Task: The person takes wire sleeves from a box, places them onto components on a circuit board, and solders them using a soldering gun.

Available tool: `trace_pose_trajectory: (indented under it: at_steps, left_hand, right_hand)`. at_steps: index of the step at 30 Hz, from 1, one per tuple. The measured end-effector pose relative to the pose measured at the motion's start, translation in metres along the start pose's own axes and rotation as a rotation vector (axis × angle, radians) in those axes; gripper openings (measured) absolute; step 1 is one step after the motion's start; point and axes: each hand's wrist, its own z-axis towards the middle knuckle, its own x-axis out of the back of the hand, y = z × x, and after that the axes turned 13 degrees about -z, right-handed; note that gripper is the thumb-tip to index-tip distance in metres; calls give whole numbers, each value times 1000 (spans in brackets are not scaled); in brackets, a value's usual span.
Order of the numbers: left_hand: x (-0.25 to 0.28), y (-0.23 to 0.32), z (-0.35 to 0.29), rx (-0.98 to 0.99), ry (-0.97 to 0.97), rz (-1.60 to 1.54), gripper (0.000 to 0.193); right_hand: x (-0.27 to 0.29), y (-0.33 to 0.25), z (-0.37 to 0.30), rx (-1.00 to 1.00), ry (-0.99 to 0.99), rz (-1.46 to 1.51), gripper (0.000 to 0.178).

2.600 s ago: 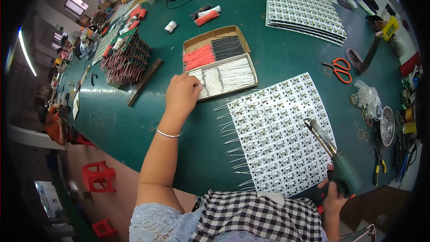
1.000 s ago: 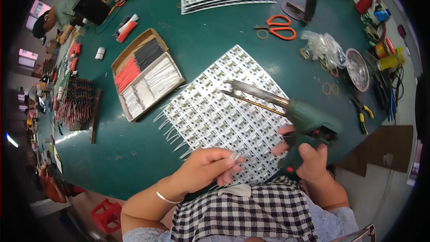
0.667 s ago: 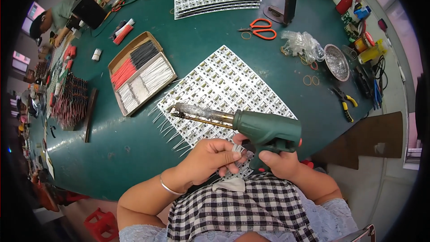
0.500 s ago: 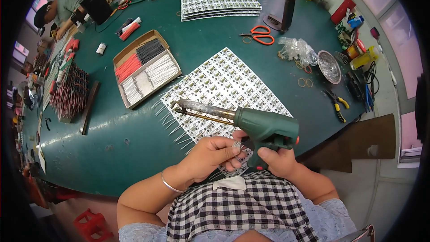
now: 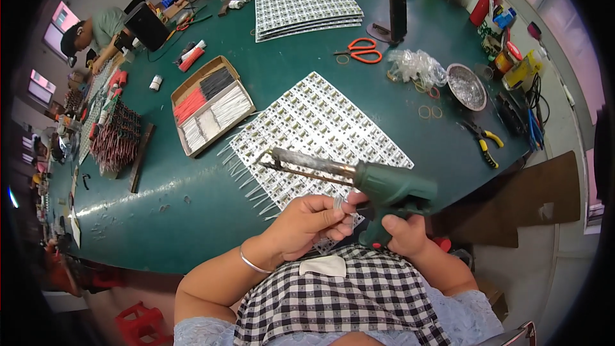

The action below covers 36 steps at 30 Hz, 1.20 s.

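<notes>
In my right hand (image 5: 407,234) is a green soldering gun (image 5: 397,184), its long metal barrel pointing left over a sheet of white circuit boards (image 5: 320,112). My left hand (image 5: 304,224) pinches a small bundle of thin white wires (image 5: 337,203) just below the barrel, close to the gun's grip. Along the sheet's left edge, several white wires stick out over the green table (image 5: 154,224). The sheet's near corner is partly hidden by my hands and the gun.
Left of the sheet lies a cardboard box (image 5: 222,65) of red, black and white wires. A stack of board sheets (image 5: 307,6) lies far back. Orange-handled scissors (image 5: 365,51), a metal bowl (image 5: 466,86) and yellow-handled pliers (image 5: 483,142) are at right. A person (image 5: 106,29) works far left.
The soldering gun has shifted slightly right and down in the picture. The head view has tilted a little, and another person's hand now shows at the far edge.
</notes>
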Motion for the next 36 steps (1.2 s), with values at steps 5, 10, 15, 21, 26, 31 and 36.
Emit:
trace_pose_trajectory:
  at_steps: [5,10,15,21,26,31,36]
  left_hand:
    - [-13,-18,-3,-59,42,-37,11]
    - [-17,-21,-3,-43,116,-82,13]
    - [-3,-18,-6,5,54,-68,17]
    - [-3,-15,4,-39,44,49,16]
    - [-4,-12,9,18,74,99,17]
    - [-10,-12,9,42,141,123,13]
    - [-8,-3,11,26,94,192,19]
  right_hand:
    - [1,1,-12,-41,6,63,60]
    - [7,19,-19,-34,-64,-200,52]
    - [1,25,-10,1,-72,-296,45]
    - [0,12,1,286,-75,-681,34]
    - [5,16,-2,112,-30,-395,32]
    - [16,15,-5,-81,-58,-221,57]
    - [12,14,2,44,-3,-236,27]
